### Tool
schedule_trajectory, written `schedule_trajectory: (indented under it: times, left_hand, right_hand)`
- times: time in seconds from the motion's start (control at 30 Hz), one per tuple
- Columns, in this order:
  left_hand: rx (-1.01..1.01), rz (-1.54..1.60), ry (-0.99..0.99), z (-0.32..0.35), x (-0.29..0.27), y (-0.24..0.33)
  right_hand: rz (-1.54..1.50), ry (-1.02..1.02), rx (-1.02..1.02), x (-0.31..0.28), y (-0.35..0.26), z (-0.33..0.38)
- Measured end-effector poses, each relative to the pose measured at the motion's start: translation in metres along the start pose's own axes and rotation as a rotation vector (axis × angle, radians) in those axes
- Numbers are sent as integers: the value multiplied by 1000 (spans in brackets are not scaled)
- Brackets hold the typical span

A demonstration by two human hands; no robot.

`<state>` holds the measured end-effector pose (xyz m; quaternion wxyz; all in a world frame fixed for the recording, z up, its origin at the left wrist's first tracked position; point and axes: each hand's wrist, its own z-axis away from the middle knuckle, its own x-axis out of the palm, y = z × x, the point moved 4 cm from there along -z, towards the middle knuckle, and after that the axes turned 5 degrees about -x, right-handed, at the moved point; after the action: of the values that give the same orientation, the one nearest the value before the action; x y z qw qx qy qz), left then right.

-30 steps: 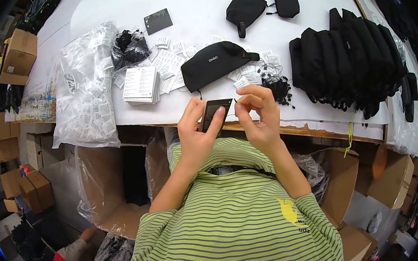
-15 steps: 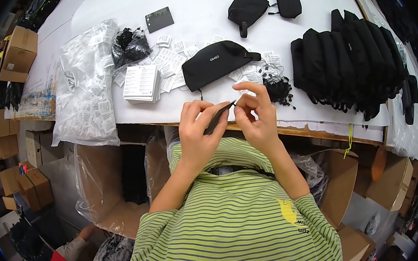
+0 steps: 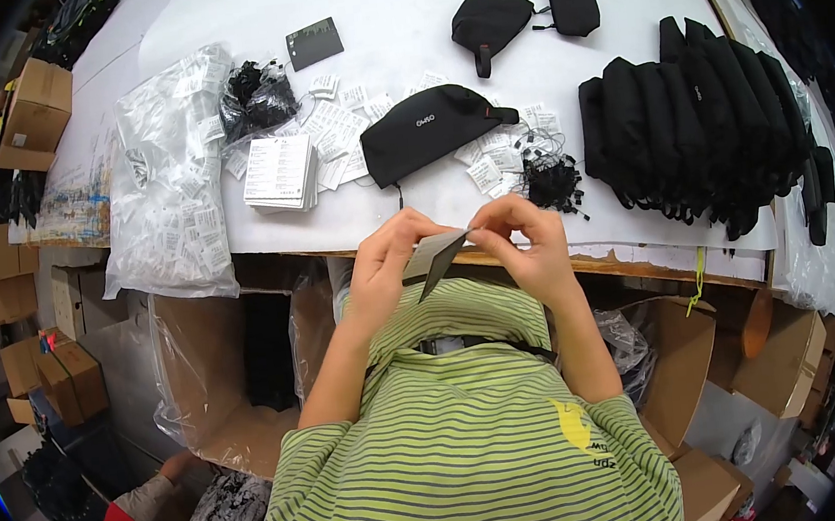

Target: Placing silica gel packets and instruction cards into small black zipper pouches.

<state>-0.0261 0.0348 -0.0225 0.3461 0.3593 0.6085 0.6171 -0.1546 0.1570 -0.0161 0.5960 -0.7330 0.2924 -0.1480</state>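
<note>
Just off the table's front edge, both my hands are up in front of my striped shirt. My left hand (image 3: pixel 380 267) is closed on a hang tag (image 3: pixel 444 266), a dark card with a paler side that hangs at a slant between the hands. Its upper corner is pinched by my right hand (image 3: pixel 534 249); whether a string is in those fingertips is too small to tell. Beyond the hands lies a black zip pouch (image 3: pixel 435 132) over loose white paper tags (image 3: pixel 334 128). Right of it sits a tangle of black tag strings (image 3: pixel 553 182).
A stack of white printed cards (image 3: pixel 278 173) stands beside a clear bag of white labels (image 3: pixel 172 214). Behind are a bundle of black strings (image 3: pixel 258 95) and a dark card (image 3: pixel 314 43). Several black pouches (image 3: pixel 691 124) crowd the right; two more lie farther back.
The right fingers, spread before, have come together on the tag's corner. The tag has turned and now shows its paler side, hanging lower between the hands.
</note>
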Motion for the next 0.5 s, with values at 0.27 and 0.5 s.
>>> schedule_trajectory:
  times: [0.27,0.5]
  left_hand:
    - [-312,76,-220,0,16,-26]
    - [-319,-6,-278,-9,25,-34]
  right_hand:
    - [-23,-197,185,0,22,19]
    - [-127,-142,207,-5,33,24]
